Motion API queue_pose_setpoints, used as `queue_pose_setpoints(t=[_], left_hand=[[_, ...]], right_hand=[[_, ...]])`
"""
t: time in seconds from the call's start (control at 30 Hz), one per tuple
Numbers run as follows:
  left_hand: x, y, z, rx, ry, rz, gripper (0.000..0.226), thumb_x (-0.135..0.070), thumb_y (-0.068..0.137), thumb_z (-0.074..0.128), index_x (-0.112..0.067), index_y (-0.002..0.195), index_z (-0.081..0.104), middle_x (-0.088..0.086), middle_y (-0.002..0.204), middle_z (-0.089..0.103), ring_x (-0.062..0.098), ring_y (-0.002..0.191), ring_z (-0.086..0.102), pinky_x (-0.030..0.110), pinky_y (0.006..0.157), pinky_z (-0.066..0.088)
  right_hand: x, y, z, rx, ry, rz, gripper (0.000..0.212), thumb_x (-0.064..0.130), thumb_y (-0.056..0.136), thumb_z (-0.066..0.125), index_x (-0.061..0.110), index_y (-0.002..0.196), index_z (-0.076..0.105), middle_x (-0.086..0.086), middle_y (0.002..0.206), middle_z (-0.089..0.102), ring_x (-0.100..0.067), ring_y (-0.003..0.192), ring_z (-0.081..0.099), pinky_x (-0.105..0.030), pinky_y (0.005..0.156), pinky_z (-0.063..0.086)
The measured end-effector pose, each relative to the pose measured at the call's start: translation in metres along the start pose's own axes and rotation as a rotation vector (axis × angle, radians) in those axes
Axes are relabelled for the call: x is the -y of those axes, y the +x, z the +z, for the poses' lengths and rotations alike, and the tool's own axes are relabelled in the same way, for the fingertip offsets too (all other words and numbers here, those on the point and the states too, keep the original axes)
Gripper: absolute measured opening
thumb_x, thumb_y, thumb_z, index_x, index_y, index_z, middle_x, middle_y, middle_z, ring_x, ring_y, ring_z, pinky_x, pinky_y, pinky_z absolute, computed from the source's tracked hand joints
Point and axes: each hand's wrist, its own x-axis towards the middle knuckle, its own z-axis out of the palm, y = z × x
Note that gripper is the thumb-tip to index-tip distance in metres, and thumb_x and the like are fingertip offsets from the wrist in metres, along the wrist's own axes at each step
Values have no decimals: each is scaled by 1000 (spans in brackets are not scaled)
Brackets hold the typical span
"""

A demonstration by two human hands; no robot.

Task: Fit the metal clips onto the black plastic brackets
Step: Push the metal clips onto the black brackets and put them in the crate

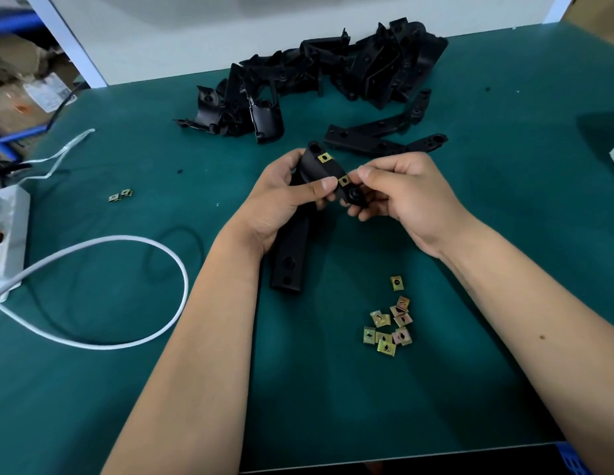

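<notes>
A long black plastic bracket (300, 214), held angled above the green worktop (333, 389), carries two brass-coloured metal clips (344, 181) on its upper edge, while loose clips (389, 325) lie clustered at near right and a heap of brackets (333, 73) sits along the far edge.

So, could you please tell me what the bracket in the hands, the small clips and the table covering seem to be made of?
The held bracket looks like black moulded plastic, matt with a soft sheen on its curve. The loose clips look like thin stamped metal with a yellowish, slightly iridescent plating, possibly zinc. The table mat is dark green and smooth, probably rubber or vinyl; I cannot tell which.
</notes>
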Motion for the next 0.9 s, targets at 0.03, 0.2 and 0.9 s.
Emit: queue_pose_setpoints(t=[0.03, 0.2, 0.9], left_hand=[[0, 0, 0, -9, -3, 4, 22, -4, 91, 73, -7, 108, 60, 9, 85, 67, 18, 75, 59, 25, 69, 52], [2, 2, 6, -72, -29, 32, 36, -5, 83, 77, -4, 115, 61, 4, 92, 69, 18, 84, 64, 29, 78, 56], [1, 1, 22, -155, -197, 30, 19, -5, 102, 59, -11, 118, 65, -2, 105, 74, 13, 83, 69, 25, 71, 58]], right_hand=[[-1, 0, 0, -1, -24, -17, 24, 10, 103, 56, -1, 96, 77, -15, 86, 78, -27, 71, 70, -29, 61, 56], [-7, 0, 5, -38, -262, -70, 18, 25, 83, 86, 14, 94, 77, -7, 85, 77, -25, 73, 71, -35, 64, 59], [-10, 5, 5, -157, -451, -147, 21, 31, 81, 86, 16, 77, 72, -2, 73, 72, -8, 60, 57, -33, 60, 51]])
